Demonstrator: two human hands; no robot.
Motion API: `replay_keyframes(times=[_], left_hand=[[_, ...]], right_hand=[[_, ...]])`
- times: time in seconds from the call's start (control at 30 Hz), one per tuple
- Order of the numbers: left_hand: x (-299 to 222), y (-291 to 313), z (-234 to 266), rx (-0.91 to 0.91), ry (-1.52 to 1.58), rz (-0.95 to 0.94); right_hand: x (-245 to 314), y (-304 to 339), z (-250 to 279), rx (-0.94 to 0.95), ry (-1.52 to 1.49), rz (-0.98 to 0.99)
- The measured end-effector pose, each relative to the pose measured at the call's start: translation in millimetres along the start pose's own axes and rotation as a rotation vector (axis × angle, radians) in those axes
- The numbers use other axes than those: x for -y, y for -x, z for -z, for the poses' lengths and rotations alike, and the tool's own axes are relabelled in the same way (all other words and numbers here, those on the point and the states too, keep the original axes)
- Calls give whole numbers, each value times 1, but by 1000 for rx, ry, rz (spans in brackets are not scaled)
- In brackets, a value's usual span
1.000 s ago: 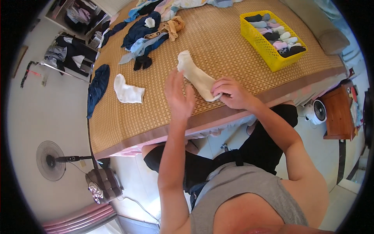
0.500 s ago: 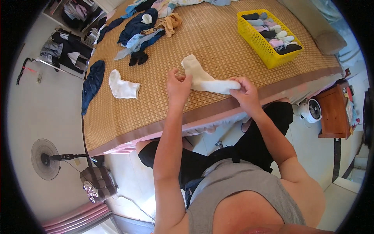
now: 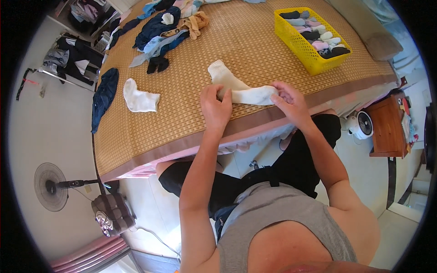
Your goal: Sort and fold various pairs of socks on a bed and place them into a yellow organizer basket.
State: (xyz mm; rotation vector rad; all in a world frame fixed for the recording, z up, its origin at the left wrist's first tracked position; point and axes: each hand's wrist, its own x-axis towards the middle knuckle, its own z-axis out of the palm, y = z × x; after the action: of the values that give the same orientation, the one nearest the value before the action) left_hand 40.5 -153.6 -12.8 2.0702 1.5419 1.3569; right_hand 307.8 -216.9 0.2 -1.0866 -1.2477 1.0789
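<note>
A white sock [image 3: 251, 95] lies bent on the woven mat near the bed's front edge, its ribbed cuff pointing away from me. My left hand [image 3: 215, 108] is closed at the sock's bend, thumb and fingers pinching the fabric. At the sock's right end, the toe, my right hand [image 3: 291, 103] pinches the tip between thumb and fingers. Another white sock [image 3: 140, 96] rests flat on the mat to the left, apart from both hands.
A yellow plastic basket [image 3: 298, 49] of rolled socks stands at the back right of the bed mat [image 3: 182, 100]. Mixed clothes [image 3: 157, 34] are heaped at the far left, with a dark garment [image 3: 104, 99] near the left edge. Fans [image 3: 362, 125] stand on the floor both sides.
My left hand has moved right and nearer, from beside the sock onto its bend. The right hand keeps hold of the toe end. The view has shifted slightly.
</note>
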Motion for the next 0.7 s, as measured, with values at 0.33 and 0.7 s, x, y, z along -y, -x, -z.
replay_keyframes(times=[0.33,0.7], left_hand=[[1,7,-9,-113,-152,-99],[-60,65,9,-50,234,197]], right_hand=[[16,4,-3,86,343,-88],[35,-45,-29,342,816,-136]])
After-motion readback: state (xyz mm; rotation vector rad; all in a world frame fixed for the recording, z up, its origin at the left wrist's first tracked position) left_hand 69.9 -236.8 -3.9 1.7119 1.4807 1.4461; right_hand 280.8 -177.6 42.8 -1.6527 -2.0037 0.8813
